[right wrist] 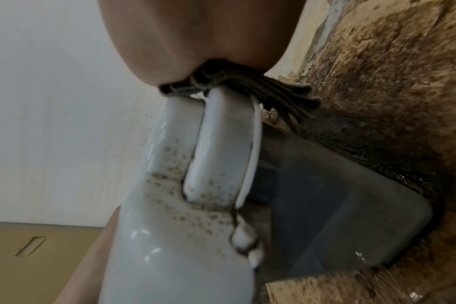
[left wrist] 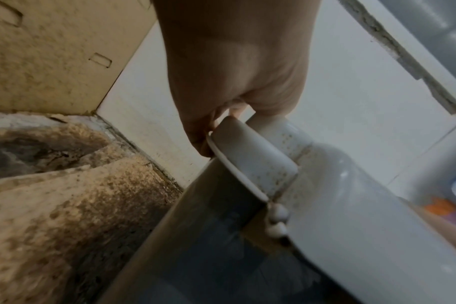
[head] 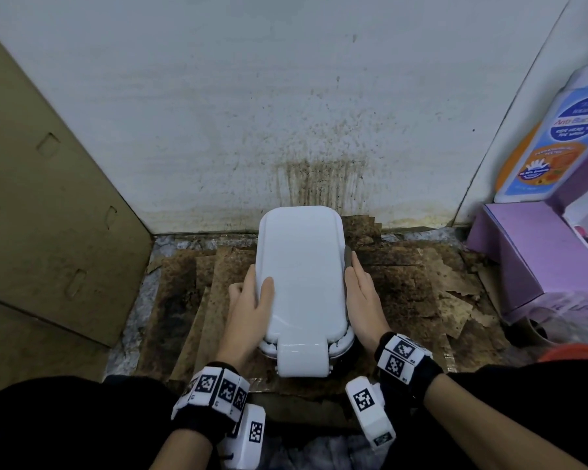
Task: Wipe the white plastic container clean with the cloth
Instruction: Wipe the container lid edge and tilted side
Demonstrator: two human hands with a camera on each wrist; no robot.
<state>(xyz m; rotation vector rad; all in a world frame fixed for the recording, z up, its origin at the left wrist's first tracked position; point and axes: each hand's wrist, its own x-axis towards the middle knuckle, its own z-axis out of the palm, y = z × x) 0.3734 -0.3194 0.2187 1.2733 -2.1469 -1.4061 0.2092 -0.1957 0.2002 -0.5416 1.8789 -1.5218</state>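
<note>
The white plastic container (head: 302, 283) stands on stained cardboard in the middle of the head view, its lid closed and a white clip facing me. My left hand (head: 255, 293) grips its left edge, thumb on the lid and fingers curled round the side clip (left wrist: 255, 156). My right hand (head: 357, 283) lies along the right side and holds a dark grey cloth (head: 347, 257) against it. In the right wrist view the bunched cloth (right wrist: 250, 90) sits on the top end of the right clip (right wrist: 221, 144). Brown specks dot the lid (right wrist: 174, 205) round both clips.
Stained, torn cardboard pieces (head: 197, 283) cover the floor. A brown-spattered white wall (head: 319, 178) rises just behind the container. A cardboard panel (head: 48, 198) stands at the left. A purple box (head: 530, 259) and a labelled bottle (head: 557, 140) stand at the right.
</note>
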